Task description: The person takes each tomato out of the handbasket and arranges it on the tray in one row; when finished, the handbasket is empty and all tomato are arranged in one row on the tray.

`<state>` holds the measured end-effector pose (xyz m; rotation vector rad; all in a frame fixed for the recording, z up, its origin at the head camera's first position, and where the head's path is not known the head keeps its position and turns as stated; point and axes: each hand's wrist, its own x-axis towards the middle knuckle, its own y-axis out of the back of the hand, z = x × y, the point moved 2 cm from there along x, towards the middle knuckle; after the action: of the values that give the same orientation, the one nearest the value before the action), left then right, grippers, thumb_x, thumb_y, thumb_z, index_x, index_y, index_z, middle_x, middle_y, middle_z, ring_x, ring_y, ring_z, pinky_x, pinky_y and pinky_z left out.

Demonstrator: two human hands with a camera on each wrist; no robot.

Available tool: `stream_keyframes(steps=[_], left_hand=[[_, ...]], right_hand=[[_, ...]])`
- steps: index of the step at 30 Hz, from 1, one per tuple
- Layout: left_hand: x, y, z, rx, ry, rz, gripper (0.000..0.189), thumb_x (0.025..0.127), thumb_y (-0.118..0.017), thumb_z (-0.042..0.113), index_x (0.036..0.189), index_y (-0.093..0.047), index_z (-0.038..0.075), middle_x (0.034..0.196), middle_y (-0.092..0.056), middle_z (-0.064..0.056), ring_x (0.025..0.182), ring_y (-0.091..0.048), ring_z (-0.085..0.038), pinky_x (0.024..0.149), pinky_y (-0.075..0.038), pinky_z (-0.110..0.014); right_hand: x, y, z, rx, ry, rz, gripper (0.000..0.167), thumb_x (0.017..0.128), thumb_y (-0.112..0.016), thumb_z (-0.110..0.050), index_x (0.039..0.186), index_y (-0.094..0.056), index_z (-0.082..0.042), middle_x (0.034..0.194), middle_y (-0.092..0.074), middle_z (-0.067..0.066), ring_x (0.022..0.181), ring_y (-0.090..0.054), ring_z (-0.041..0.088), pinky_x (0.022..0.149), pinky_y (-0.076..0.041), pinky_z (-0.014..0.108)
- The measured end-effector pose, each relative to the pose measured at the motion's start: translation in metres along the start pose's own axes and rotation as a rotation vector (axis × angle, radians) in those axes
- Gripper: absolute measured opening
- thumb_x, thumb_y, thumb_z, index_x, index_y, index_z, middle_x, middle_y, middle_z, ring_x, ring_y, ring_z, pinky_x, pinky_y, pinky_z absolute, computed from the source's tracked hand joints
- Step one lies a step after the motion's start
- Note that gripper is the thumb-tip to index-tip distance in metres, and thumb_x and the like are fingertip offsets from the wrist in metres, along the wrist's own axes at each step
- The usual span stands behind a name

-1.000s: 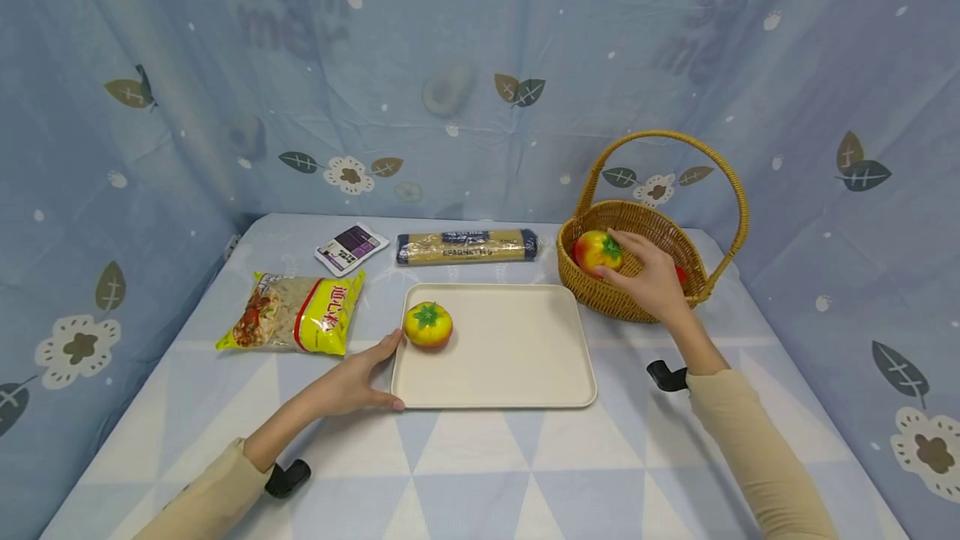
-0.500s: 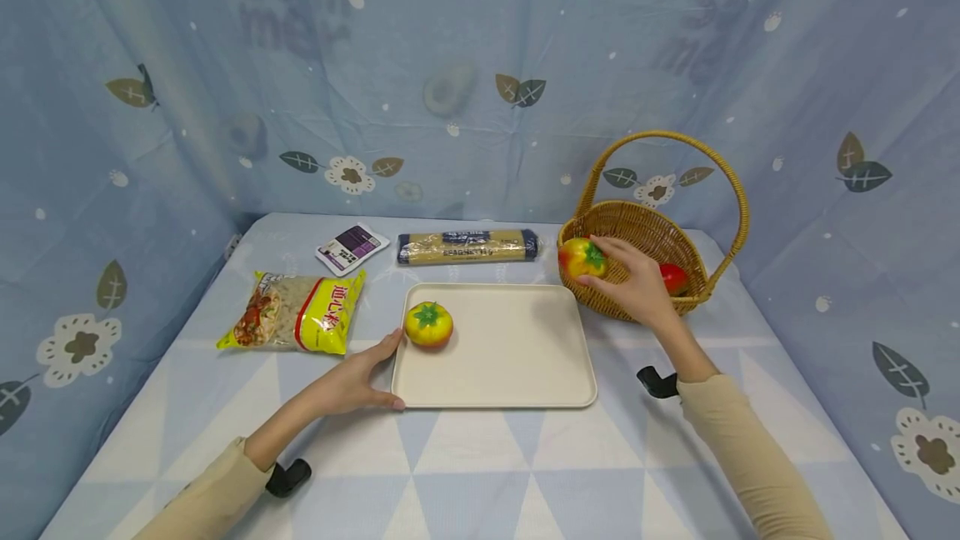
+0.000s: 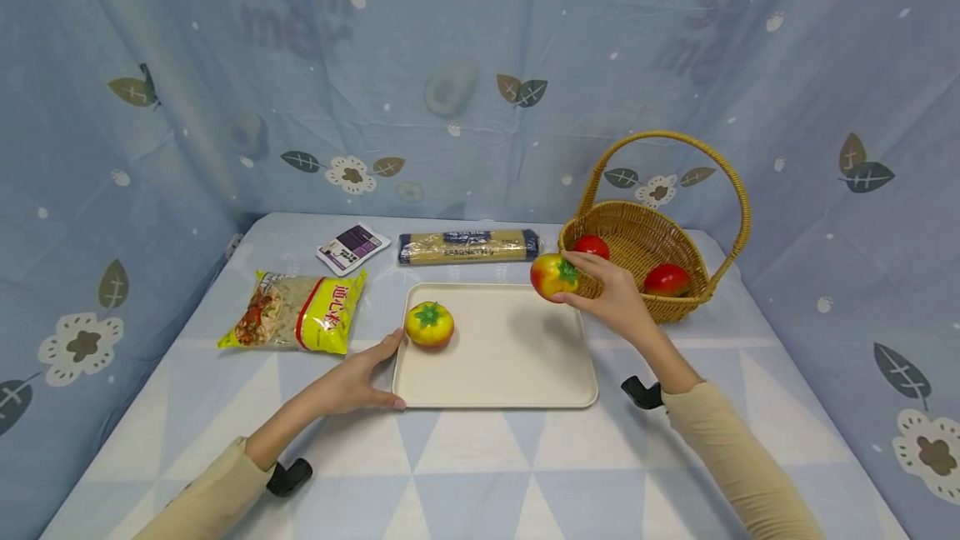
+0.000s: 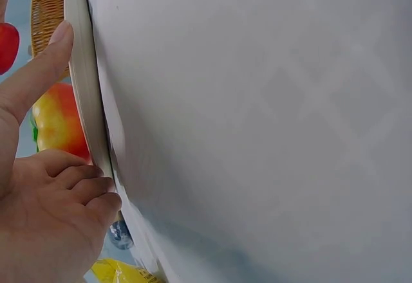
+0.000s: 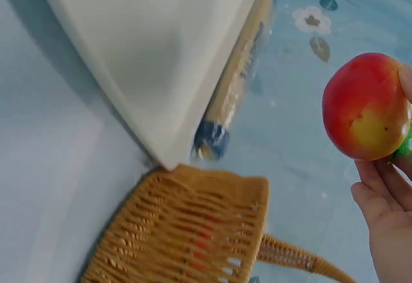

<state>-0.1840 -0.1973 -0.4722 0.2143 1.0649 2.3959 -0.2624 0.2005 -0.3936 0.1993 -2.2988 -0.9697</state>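
Note:
My right hand [image 3: 617, 297] pinches a yellow-and-red tomato [image 3: 547, 277] with a green leafy top between thumb and fingers. It holds it up over the cream tray's [image 3: 495, 369] far right corner, just left of the wicker basket [image 3: 637, 223]. The right wrist view shows the tomato's red underside [image 5: 364, 103]. A similar tomato [image 3: 433, 332] sits at the tray's left end. Beside it, my left hand [image 3: 356, 379] touches the tray's left edge, thumb at the near corner and fingers farther up. In the left wrist view, the fingers rest against the tray rim [image 4: 87, 83].
Two red fruits [image 3: 667, 280] lie in the basket, whose tall arched handle [image 3: 738, 190] rises above it. Behind the tray lies a spaghetti pack [image 3: 468, 247]. Left stand a yellow pasta bag [image 3: 292, 312] and a purple-and-white sachet [image 3: 352, 248]. Patterned curtains enclose the table.
My right hand has lifted the tomato out of the basket and carried it left over the tray corner, uncovering the red fruits inside. My left hand stays at the tray edge.

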Motion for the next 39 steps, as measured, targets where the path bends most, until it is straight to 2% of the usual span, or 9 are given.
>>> stream_keyframes(steps=[7,20,29,35,39], left_hand=[[0.0,0.001,0.002,-0.007,0.011,-0.003,0.111,0.07,-0.085,0.038,0.151,-0.02,-0.002,0.155,-0.019,-0.022,0.141,-0.023,-0.038,0.113,-0.023,-0.05],[0.0,0.001,0.003,-0.007,0.009,-0.005,0.111,0.07,-0.085,0.038,0.151,-0.02,-0.003,0.155,-0.02,-0.023,0.141,-0.023,-0.039,0.113,-0.024,-0.051],[-0.001,0.001,0.003,-0.011,0.026,-0.008,0.111,0.071,-0.084,0.038,0.151,-0.02,-0.002,0.155,-0.02,-0.023,0.141,-0.022,-0.039,0.113,-0.024,-0.051],[-0.002,0.001,0.003,-0.012,0.032,-0.006,0.111,0.071,-0.084,0.039,0.151,-0.02,-0.002,0.155,-0.02,-0.023,0.141,-0.023,-0.039,0.113,-0.024,-0.052],[-0.001,0.001,0.003,-0.012,0.037,-0.007,0.111,0.071,-0.084,0.039,0.152,-0.02,-0.001,0.155,-0.02,-0.023,0.141,-0.023,-0.039,0.113,-0.024,-0.052]], right_hand=[[-0.004,-0.019,-0.007,0.031,0.017,-0.076,0.066,0.074,-0.085,-0.027,0.131,-0.061,-0.007,0.13,-0.059,0.015,0.121,-0.054,0.035,0.093,-0.051,0.05],[-0.007,-0.05,-0.012,0.073,0.088,-0.143,0.064,0.075,-0.084,-0.032,0.131,-0.061,-0.011,0.13,-0.061,0.007,0.121,-0.055,0.027,0.098,-0.048,0.045],[0.004,-0.068,-0.023,-0.018,0.138,-0.309,0.06,0.078,-0.081,-0.031,0.13,-0.061,-0.008,0.131,-0.061,0.008,0.123,-0.054,0.028,0.104,-0.043,0.046],[0.011,-0.085,-0.027,0.003,0.127,-0.415,0.058,0.08,-0.081,-0.028,0.13,-0.06,-0.007,0.131,-0.06,0.008,0.127,-0.05,0.028,0.108,-0.038,0.044],[0.014,-0.092,-0.029,0.017,0.109,-0.437,0.058,0.079,-0.081,-0.024,0.13,-0.06,-0.008,0.131,-0.06,0.007,0.127,-0.05,0.027,0.109,-0.037,0.042]])
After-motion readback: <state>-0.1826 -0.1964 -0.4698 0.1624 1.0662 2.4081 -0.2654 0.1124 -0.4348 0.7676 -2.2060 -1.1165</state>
